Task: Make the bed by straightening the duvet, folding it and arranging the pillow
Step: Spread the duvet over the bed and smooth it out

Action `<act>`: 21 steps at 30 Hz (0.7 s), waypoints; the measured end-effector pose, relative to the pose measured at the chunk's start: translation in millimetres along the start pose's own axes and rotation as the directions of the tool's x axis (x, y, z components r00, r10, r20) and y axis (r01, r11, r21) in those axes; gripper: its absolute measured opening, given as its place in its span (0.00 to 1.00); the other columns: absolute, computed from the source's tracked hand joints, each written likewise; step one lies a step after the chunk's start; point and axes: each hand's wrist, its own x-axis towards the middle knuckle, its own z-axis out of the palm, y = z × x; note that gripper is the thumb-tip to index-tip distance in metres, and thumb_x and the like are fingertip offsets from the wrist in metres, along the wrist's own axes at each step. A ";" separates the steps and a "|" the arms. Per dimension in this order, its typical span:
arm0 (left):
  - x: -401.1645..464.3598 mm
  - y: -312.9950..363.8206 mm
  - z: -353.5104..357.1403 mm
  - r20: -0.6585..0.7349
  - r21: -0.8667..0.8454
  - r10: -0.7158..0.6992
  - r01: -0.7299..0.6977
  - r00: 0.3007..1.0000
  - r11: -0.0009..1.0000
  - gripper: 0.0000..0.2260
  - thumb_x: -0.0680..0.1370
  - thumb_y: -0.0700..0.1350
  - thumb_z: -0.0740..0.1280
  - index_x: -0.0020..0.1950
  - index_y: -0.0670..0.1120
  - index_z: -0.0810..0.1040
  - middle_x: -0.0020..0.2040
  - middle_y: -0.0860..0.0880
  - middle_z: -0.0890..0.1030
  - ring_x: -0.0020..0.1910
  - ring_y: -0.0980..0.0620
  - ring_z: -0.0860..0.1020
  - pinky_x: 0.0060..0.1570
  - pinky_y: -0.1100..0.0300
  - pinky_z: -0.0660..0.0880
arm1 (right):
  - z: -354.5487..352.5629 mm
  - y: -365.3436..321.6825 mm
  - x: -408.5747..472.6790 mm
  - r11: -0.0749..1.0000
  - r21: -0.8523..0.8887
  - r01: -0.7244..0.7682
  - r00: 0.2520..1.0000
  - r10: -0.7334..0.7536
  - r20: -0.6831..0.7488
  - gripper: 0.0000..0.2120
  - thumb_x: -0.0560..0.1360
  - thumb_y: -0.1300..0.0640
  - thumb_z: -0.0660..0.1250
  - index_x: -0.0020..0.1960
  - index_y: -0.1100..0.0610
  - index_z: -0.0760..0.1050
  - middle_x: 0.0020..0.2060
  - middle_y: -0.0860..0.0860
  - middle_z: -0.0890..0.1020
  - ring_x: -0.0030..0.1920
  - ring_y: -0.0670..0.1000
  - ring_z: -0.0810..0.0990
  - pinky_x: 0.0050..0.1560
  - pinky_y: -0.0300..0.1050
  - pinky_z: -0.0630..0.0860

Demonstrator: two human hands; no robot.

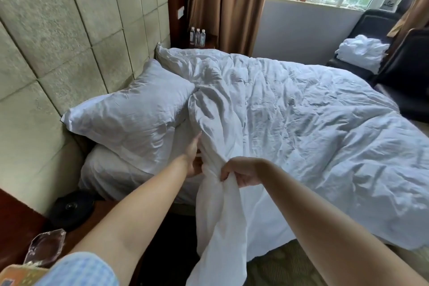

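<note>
Rumpled duvet (301, 109) lengthwise down bed, near corner bunched, right hand (241, 174) gripping it, left hand (193, 158) holding it

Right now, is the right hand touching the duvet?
Touching. The head view shows the right hand with fingers curled round a bunched corner of the duvet.

The duvet (301, 109) and pillow (130, 114) are white, creased, matt cloth. The headboard (58, 30) has rough, padded fabric panels. The armchair (404, 72) looks like glossy black leather.
</note>
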 end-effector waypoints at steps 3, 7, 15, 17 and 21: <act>24.8 17.1 8.7 -0.055 0.126 0.044 -0.037 0.998 0.991 0.14 0.75 0.50 0.69 0.53 0.40 0.80 0.45 0.42 0.82 0.42 0.46 0.81 0.47 0.54 0.78 | -28.3 -19.0 11.5 0.994 -0.111 -0.012 0.987 0.029 0.159 0.09 0.76 0.54 0.66 0.52 0.58 0.78 0.43 0.51 0.82 0.43 0.50 0.81 0.50 0.43 0.79; 40.3 41.5 37.1 -0.007 0.357 0.179 -0.165 0.984 0.920 0.07 0.71 0.32 0.65 0.40 0.44 0.73 0.34 0.43 0.72 0.27 0.51 0.73 0.29 0.62 0.69 | -71.1 -45.8 45.2 0.987 -0.042 0.155 0.927 -0.160 -0.340 0.19 0.76 0.42 0.64 0.48 0.58 0.77 0.40 0.53 0.80 0.39 0.51 0.78 0.46 0.43 0.73; 60.5 39.4 60.3 0.131 0.732 -0.054 -0.060 0.990 0.678 0.21 0.62 0.38 0.72 0.53 0.45 0.75 0.45 0.46 0.77 0.45 0.49 0.77 0.39 0.57 0.72 | -101.4 -77.5 97.7 0.878 -0.468 -0.096 0.827 -0.192 -0.529 0.48 0.68 0.31 0.67 0.75 0.59 0.55 0.70 0.61 0.63 0.66 0.60 0.70 0.62 0.49 0.70; 66.5 34.2 68.3 0.132 0.767 -0.076 -0.053 0.988 0.640 0.23 0.67 0.34 0.72 0.60 0.45 0.73 0.53 0.46 0.79 0.54 0.47 0.78 0.48 0.55 0.76 | -100.5 -89.8 107.3 0.797 -0.575 -0.184 0.873 -0.137 -0.469 0.55 0.62 0.30 0.71 0.76 0.57 0.51 0.70 0.61 0.63 0.68 0.61 0.68 0.65 0.52 0.70; 73.9 29.1 74.7 0.195 0.750 -0.132 -0.060 0.972 0.659 0.23 0.70 0.31 0.71 0.62 0.45 0.73 0.55 0.47 0.79 0.57 0.47 0.78 0.55 0.52 0.77 | -106.2 -93.0 134.3 0.587 -0.732 -0.346 0.893 -0.034 -0.449 0.46 0.66 0.46 0.72 0.74 0.66 0.55 0.65 0.62 0.70 0.63 0.61 0.73 0.57 0.52 0.76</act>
